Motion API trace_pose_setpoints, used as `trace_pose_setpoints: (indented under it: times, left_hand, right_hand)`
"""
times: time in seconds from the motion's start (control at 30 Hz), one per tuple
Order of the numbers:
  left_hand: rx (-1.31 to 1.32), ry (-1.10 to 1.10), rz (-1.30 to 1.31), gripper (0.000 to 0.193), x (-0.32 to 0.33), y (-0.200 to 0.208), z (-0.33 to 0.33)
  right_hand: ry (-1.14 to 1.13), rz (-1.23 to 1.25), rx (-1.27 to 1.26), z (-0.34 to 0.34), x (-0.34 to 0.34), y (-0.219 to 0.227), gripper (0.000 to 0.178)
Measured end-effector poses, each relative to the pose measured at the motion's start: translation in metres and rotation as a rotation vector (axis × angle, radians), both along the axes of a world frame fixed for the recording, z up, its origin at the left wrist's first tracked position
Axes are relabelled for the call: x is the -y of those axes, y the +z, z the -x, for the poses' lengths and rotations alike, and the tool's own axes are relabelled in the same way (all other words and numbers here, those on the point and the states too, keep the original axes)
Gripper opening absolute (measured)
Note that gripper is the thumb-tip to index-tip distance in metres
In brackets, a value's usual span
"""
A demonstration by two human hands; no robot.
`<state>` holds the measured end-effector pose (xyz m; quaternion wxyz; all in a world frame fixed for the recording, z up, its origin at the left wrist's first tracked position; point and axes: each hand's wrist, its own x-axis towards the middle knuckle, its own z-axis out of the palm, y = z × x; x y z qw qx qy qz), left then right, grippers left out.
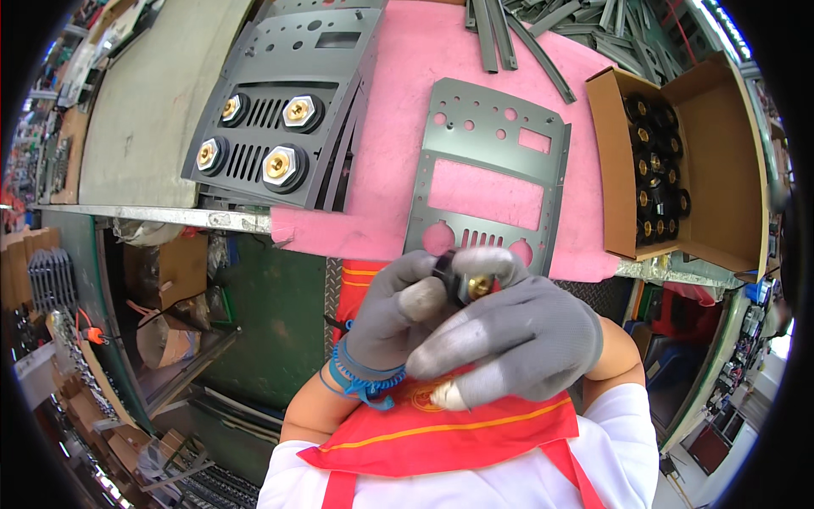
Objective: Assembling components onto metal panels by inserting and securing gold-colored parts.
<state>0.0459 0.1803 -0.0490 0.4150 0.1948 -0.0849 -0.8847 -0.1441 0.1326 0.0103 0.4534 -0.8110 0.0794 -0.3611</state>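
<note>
Both my hands wear grey knit gloves with pale, worn fingertips. Between them is a black round panel socket with a brass core (476, 287), in front of the table edge. My left hand (392, 310) grips its black side with thumb and forefinger, and a blue coiled cord circles that wrist. The fingers of my right hand (521, 331) close around the brass end, partly covering it. Just beyond lies a grey metal panel (487, 153) with a large rectangular cutout, slots and round holes. Its near edge is hidden behind my hands.
At the left, stacked grey panels (292, 72) carry several fitted sockets (284, 165) with hex nuts. An open cardboard box (721, 161) of similar sockets stands at the right. Metal strips (543, 55) lie at the back on the pink table cover (390, 127).
</note>
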Motion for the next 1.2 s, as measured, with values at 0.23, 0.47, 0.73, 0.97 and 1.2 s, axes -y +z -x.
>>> trace_pose_setpoints:
  times: [0.23, 0.47, 0.73, 0.97, 1.2]
  left_hand:
    - [-0.131, 0.046, 0.155, 0.038, -0.002, -0.014, -0.017]
    - [0.040, 0.114, 0.096, 0.038, -0.007, -0.007, -0.006]
    - [0.064, 0.121, 0.060, 0.052, -0.024, -0.011, -0.016]
    - [0.149, 0.110, 0.024, 0.032, -0.043, -0.077, -0.025]
    - [0.057, 0.008, 0.034, 0.048, -0.037, -0.100, -0.016]
  right_hand:
    - [-0.759, 0.302, -0.446, 0.020, 0.011, 0.001, 0.030]
    - [-0.441, 0.181, -0.307, -0.006, 0.000, -0.001, 0.035]
    - [-0.628, 0.242, -0.344, -0.022, -0.029, -0.025, 0.044]
    - [-0.846, 0.012, -0.500, -0.004, -0.016, -0.057, 0.033]
    - [-0.774, 0.173, -0.611, 0.005, -0.030, -0.047, 0.032]
